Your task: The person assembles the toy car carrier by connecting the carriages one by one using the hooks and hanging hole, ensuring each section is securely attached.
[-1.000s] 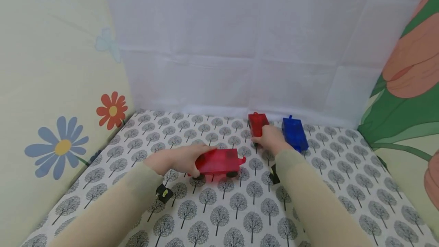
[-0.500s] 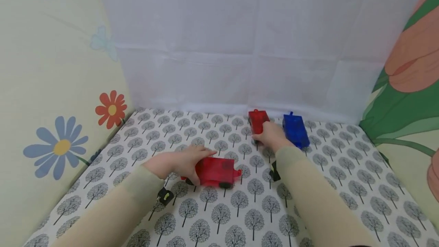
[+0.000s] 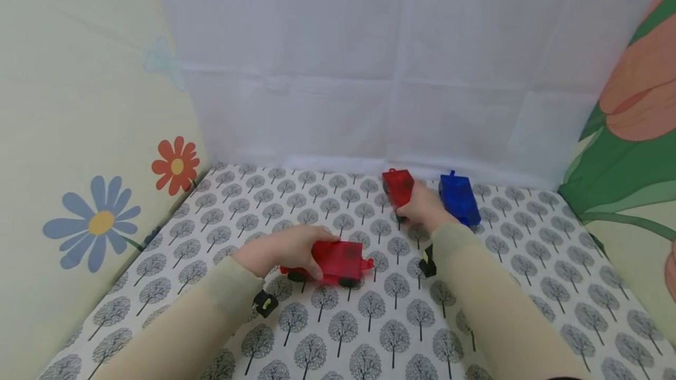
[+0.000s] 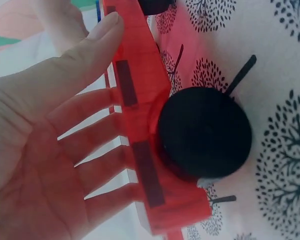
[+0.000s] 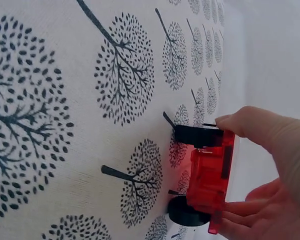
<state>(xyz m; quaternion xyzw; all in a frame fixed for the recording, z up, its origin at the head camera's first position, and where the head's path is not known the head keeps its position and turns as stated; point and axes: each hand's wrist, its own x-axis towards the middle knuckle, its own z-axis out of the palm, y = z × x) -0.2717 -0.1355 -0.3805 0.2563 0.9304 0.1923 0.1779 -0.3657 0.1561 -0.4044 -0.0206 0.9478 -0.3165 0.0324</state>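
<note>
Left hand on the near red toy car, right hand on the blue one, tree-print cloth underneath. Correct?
One slip: the right hand holds the far red car, not the blue car; the head view shows it. The left hand on the near red car and tree-print cloth stand.

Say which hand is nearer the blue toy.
Right. The right hand grips the far red toy, just left of the blue toy; the left hand is farther off, on the near red toy.
</note>
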